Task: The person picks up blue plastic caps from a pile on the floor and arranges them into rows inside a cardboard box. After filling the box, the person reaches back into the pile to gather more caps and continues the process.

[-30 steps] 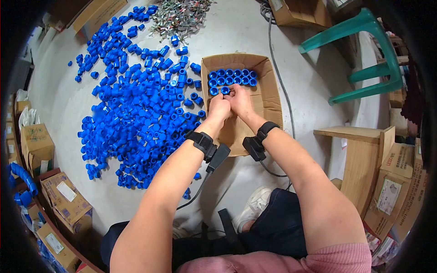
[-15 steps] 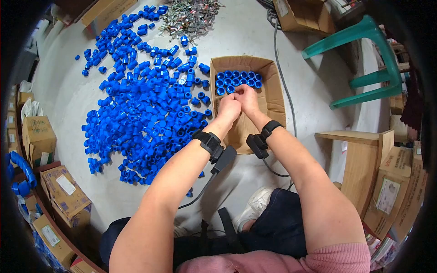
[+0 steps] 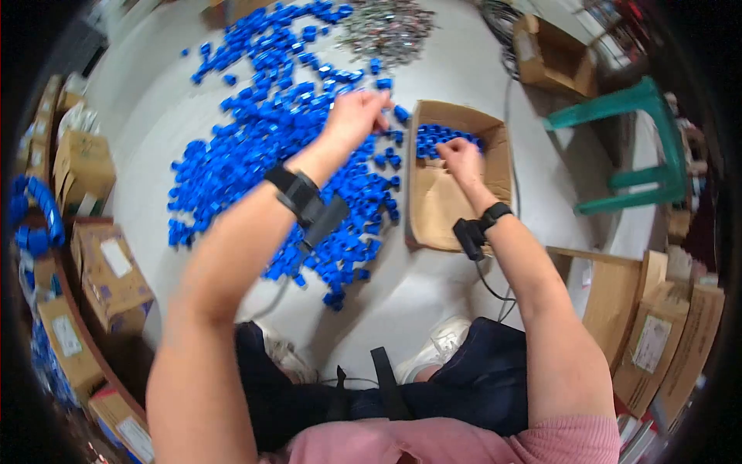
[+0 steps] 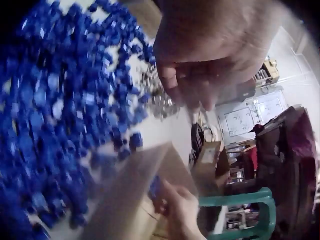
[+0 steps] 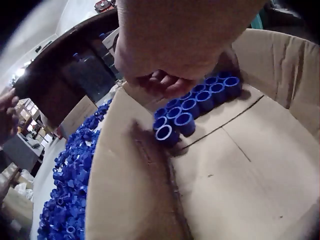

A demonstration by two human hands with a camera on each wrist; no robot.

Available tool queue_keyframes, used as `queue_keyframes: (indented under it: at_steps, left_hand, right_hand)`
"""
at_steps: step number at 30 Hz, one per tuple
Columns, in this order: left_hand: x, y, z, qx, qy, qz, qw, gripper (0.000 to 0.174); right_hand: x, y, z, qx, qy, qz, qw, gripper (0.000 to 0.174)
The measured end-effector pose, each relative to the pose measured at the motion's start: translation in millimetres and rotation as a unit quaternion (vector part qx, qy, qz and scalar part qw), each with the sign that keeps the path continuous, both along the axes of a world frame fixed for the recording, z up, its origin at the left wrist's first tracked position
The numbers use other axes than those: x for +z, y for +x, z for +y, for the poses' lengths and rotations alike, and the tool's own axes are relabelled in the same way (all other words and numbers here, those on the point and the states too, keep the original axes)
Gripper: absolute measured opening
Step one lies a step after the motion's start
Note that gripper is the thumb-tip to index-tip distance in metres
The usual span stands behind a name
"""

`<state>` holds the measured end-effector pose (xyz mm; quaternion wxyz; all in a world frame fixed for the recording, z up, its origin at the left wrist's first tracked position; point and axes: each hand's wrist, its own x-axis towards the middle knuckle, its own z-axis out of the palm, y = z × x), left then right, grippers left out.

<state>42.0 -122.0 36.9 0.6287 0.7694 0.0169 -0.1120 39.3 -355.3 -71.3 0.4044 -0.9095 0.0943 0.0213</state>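
Observation:
In the head view my left hand [image 3: 358, 117] is over the pile of blue fittings [image 3: 255, 143], blurred, its fingers bent. In the left wrist view that hand [image 4: 207, 65] shows nothing between its loosely curled fingers. My right hand [image 3: 462, 161] is inside the cardboard box [image 3: 501, 166], above close-set rows of blue fittings [image 3: 430, 141]. The right wrist view shows rings standing upright, the nearest row [image 5: 185, 122] partly under this hand [image 5: 170, 60]. Blue shows by its fingertips in the left wrist view; whether they pinch a fitting I cannot tell.
Small metal-coloured parts [image 3: 390, 29] lie beyond the blue pile. A green plastic stool [image 3: 666, 147] and another open box [image 3: 553, 60] are at the right, with a dark cable [image 3: 519, 185] beside the near box. Cartons [image 3: 108, 271] line the left side.
My hands were together at the fittings in the box; the left hand has moved away leftward and forward over the pile. The right hand stays over the box. The head view has shifted.

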Motion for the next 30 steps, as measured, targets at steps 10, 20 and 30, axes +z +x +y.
queue_keyframes:
  at_steps: [10, 20, 30]
  left_hand:
    - [96.5, -60.5, 279.6, 0.185, 0.174, -0.065, 0.965, 0.030]
    - [-4.0, -212.5, 399.3, 0.398, 0.053, 0.086, 0.912, 0.025]
    - [-108.3, -255.7, 364.1, 0.308, 0.179, 0.028, 0.934, 0.025]
  right_hand:
    - [66.3, 20.4, 105.8, -0.001, 0.306, -0.100, 0.947, 0.040]
    - [103.6, -40.6, 233.7, 0.198, 0.328, -0.068, 0.921, 0.040]
    - [67.1, -112.7, 358.8, 0.581, 0.014, -0.063, 0.811, 0.022]
